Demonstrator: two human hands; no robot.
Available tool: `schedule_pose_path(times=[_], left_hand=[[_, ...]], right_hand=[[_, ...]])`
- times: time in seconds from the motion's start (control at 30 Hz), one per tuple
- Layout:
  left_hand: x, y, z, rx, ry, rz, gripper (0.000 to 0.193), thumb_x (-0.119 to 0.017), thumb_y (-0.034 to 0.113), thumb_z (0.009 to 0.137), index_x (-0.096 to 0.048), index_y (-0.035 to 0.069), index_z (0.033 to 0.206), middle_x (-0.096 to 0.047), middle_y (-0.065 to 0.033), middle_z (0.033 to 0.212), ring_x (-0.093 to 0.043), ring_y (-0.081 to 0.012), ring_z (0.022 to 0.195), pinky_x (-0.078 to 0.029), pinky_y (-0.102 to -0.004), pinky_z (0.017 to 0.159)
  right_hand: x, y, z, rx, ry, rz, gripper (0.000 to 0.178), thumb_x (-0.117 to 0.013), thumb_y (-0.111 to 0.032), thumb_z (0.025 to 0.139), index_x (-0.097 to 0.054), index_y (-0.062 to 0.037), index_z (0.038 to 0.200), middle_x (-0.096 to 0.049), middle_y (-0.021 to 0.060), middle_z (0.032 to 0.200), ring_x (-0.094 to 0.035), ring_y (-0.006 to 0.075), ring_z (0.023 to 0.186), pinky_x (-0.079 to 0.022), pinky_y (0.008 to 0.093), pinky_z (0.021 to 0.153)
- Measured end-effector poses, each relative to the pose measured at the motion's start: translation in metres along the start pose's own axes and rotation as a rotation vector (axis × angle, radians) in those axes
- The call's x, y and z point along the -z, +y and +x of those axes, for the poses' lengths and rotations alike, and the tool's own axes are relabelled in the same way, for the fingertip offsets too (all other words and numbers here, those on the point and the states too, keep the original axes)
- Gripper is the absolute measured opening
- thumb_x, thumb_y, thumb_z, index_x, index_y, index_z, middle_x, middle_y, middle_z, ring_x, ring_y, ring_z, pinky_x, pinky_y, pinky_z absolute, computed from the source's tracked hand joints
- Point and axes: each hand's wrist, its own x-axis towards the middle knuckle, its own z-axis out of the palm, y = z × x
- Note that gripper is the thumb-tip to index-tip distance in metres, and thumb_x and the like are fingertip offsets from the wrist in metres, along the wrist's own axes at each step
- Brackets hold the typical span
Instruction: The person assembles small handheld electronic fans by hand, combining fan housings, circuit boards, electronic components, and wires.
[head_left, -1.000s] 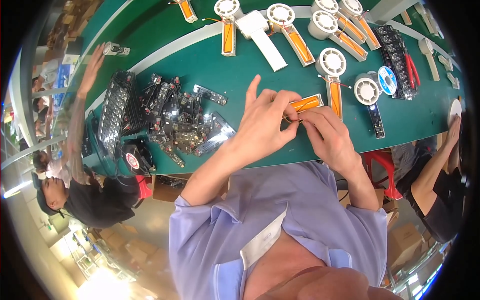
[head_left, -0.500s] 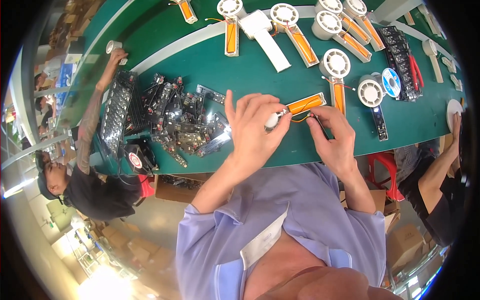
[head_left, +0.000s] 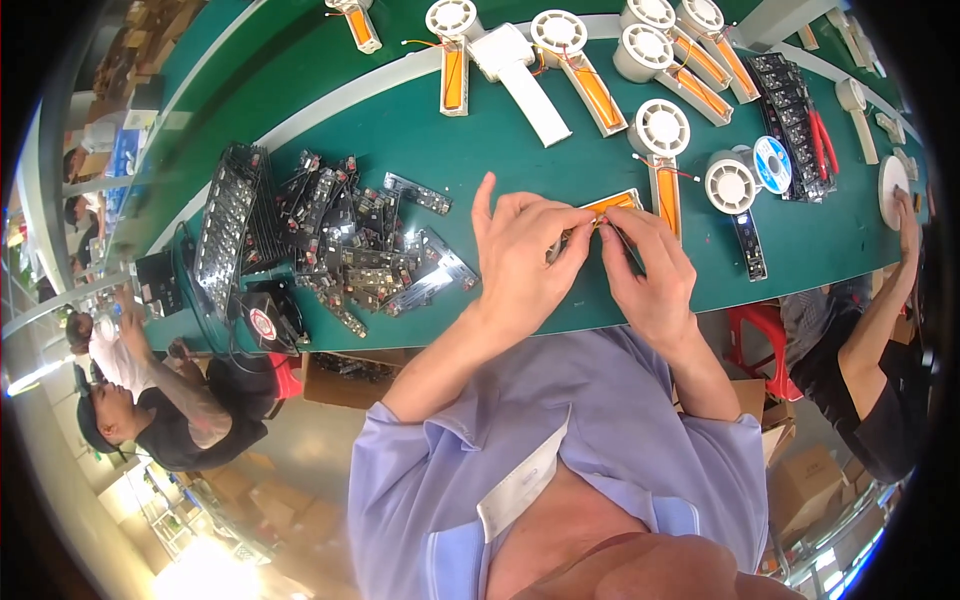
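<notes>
My left hand (head_left: 532,250) is closed around the round end of a fan housing, mostly hidden by my fingers. The housing's handle, with an orange battery (head_left: 612,203) in it, shows beyond my fingertips. My right hand (head_left: 650,262) is closed on a narrow dark circuit board (head_left: 630,252), partly covered by the fingers. Both sets of fingertips meet in a pinch over thin wires beside the battery; the joint between them is too small to make out. Close by stands a white fan housing (head_left: 663,130) with its own orange battery.
Loose circuit boards (head_left: 350,240) are heaped at left, beside stacked boards (head_left: 232,220). More fan housings (head_left: 560,35) line the back. At right are a wire spool (head_left: 771,165), red-handled pliers (head_left: 823,145) and another fan (head_left: 731,182). Co-workers sit on both sides.
My hands have drawn together, and the right fingertips now meet the left ones over the wires. The left co-worker's arm has pulled back from the far bench; the white part there is gone from view.
</notes>
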Motion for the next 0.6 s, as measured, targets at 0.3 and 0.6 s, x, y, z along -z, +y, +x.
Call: schedule_pose_path(times=[0.3, 0.6], left_hand=[[-0.0052, -0.0046, -0.0018, -0.121, 0.043, 0.062, 0.014, -0.084, 0.012, 0.081, -0.078, 0.011, 0.093, -0.074, 0.0031, 0.089, -0.064, -0.0205, 0.096, -0.031, -0.0573, 0.121], [-0.0070, -0.0059, -0.0031, -0.222, 0.079, 0.148, 0.017, -0.085, 0.007, 0.079, -0.077, 0.009, 0.094, -0.074, 0.0018, 0.089, -0.066, -0.0207, 0.093, -0.035, -0.0535, 0.119]], right_hand=[[-0.0010, 0.0014, 0.0018, 0.103, 0.003, -0.048, 0.031, -0.079, 0.009, 0.086, -0.074, 0.0024, 0.115, -0.075, 0.0139, 0.109, -0.073, 0.0287, 0.091, -0.060, 0.0368, 0.077], [0.0021, -0.0036, 0.0033, 0.119, -0.041, -0.073, 0.031, -0.077, 0.009, 0.087, -0.073, 0.0029, 0.117, -0.074, 0.0151, 0.109, -0.073, 0.0295, 0.091, -0.060, 0.0374, 0.078]])
